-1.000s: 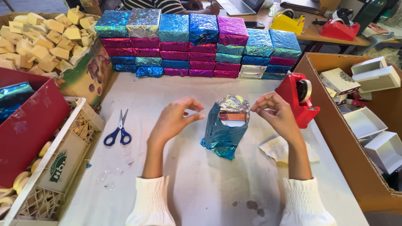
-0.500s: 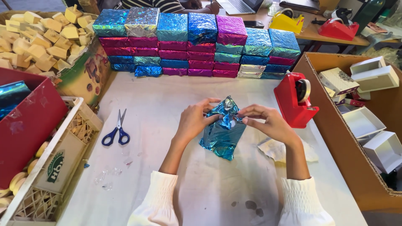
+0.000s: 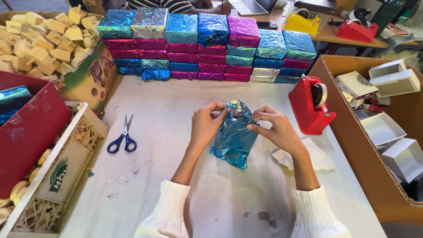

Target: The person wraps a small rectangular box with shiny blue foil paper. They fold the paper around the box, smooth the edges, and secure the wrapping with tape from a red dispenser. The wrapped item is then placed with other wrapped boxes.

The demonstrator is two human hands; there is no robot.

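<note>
A small parcel in shiny blue foil point(image 3: 233, 136) stands tilted on the white table point(image 3: 176, 128). My left hand point(image 3: 205, 125) grips its upper left side, fingers pinching the foil at the top. My right hand point(image 3: 273, 131) holds the upper right side, thumb and fingers pressing the foil fold at the top edge. Both hands touch the parcel.
Stacked foil-wrapped parcels point(image 3: 207, 44) in blue, pink and silver line the far edge. A red tape dispenser point(image 3: 310, 105) stands right, blue scissors point(image 3: 121, 139) lie left. Crumpled paper point(image 3: 308, 156) lies by my right wrist. A cardboard box of small white boxes point(image 3: 387, 128) is right; crate point(image 3: 57, 172) and wooden blocks point(image 3: 39, 44) left.
My hands were apart from the parcel a second ago; they closed in on it, tilted it toward me and now pinch the foil at its top.
</note>
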